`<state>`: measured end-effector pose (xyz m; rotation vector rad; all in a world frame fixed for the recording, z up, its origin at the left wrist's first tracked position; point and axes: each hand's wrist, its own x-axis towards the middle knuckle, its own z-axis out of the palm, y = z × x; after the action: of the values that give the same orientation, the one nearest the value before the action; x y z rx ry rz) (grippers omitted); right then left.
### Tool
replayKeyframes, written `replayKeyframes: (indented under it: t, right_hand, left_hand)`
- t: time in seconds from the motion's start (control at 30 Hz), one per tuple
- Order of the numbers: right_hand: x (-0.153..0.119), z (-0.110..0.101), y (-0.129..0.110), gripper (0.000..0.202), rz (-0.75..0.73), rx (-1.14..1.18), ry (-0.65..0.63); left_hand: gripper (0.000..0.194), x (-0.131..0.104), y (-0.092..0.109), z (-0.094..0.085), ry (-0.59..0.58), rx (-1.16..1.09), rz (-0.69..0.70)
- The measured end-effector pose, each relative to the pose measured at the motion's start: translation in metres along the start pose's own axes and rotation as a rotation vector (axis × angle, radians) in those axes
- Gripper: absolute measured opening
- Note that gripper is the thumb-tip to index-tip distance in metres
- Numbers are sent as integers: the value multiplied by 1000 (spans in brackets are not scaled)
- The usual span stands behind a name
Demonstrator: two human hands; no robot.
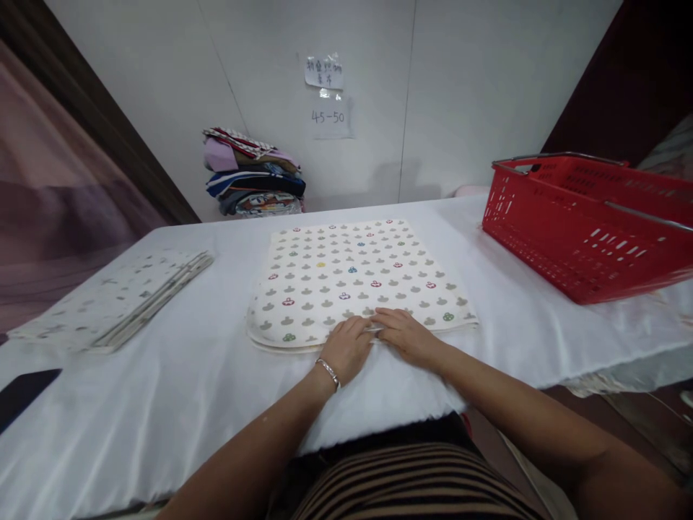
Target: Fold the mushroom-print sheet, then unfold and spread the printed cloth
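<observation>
A folded cream cloth [336, 249] printed with small grey mushroom shapes and some coloured ones lies flat in front of me. Its layers show along the rounded near-left corner. At the middle of the near edge, my left hand [349, 350], with a bracelet at the wrist, has its fingers closed at the cloth's border. Right beside it, my right hand [407, 335] bends its fingers over the same edge, its thumb low at the border. The fingertips of both hands almost meet. What lies under the fingers is hidden.
White fabric covers the table [216, 390]. On the left are a folded patterned cloth stack [130, 292] and a dark flat object [24, 393]. A red basket [574, 231] stands at the right. Behind is a pile of folded textiles [254, 177], near paper signs [329, 115] on the wall.
</observation>
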<state>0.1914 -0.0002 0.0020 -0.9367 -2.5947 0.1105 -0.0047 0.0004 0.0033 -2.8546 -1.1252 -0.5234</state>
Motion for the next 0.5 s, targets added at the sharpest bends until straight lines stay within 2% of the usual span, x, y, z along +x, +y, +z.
replayKeyframes:
  t: [0.1, 0.27, 0.5]
  right_hand:
    - [-12, -5, 6, 24, 25, 49, 73]
    - [-33, -13, 15, 25, 157, 119, 216]
    - [-26, -8, 14, 21, 116, 24, 141]
  left_hand:
    - [11, 0, 0, 0, -16, -18, 4]
    - [9, 0, -2, 1, 3, -73, 22]
    - [10, -2, -3, 1, 8, -74, 61]
